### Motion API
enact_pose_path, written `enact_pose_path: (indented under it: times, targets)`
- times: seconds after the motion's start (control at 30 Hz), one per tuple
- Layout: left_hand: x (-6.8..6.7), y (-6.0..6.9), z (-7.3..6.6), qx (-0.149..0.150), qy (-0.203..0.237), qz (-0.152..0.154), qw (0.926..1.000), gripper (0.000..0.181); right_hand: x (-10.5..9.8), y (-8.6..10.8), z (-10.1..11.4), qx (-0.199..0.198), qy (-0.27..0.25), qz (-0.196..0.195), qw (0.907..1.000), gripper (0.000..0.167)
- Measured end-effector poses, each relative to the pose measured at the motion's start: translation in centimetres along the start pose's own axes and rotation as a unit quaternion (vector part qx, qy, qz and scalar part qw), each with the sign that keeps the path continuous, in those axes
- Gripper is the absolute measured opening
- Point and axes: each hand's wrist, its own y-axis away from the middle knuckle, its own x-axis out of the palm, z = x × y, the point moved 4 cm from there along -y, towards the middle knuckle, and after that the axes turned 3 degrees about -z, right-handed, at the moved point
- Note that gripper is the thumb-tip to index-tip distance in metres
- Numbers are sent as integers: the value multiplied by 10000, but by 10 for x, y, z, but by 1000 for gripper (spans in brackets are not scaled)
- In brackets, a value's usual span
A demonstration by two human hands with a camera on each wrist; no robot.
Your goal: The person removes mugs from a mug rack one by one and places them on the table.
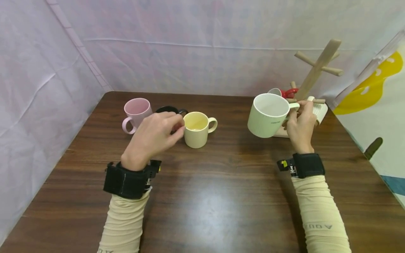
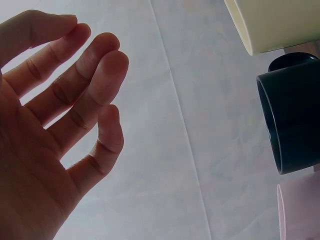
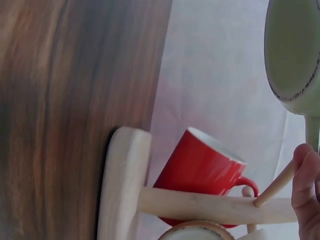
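My right hand (image 1: 301, 124) pinches the handle of a pale green mug (image 1: 265, 121), held off the table beside the wooden mug tree (image 1: 313, 77). In the right wrist view the mug's underside faces the camera, and a peg lies close to the fingers. My left hand (image 1: 155, 135) holds nothing; in the left wrist view its fingers are loosely bent and apart. It hovers over the table just left of a yellow mug (image 1: 195, 137), partly covering a black mug (image 2: 295, 120) in the head view. Left of these stands a pink mug (image 1: 138, 111).
A red mug (image 3: 200, 167) hangs tilted on a low peg at the tree's far side. On its right side a white mug (image 1: 321, 111) hangs, partly hidden. Bare upper pegs (image 1: 332, 71) stick out above. Cloth walls (image 1: 190, 66) enclose the wooden table (image 1: 205, 196).
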Motion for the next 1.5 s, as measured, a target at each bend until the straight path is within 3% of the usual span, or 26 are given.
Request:
enact_pose_path:
  times: [0.27, 0.87, 1.23, 1.5]
  targets:
    - [-1, 0, 0, -16, -9, -6, 10000, 8, 1, 1, 12, 140, -499, 11, 9987, 25]
    - [-1, -1, -3, 112, -22, -124, 9999, 7, 6, 12, 50, 44, -1436, 200, 9894, 8]
    - [-2, -2, -5, 125, -9, -179, 9998, 5, 7, 17, 61, 46, -1784, 268, 9836, 11]
    - [-3, -1, -7, 185, 1, -173, 9997, 2, 12, 21, 69, -98, -2230, 391, 9740, 16]
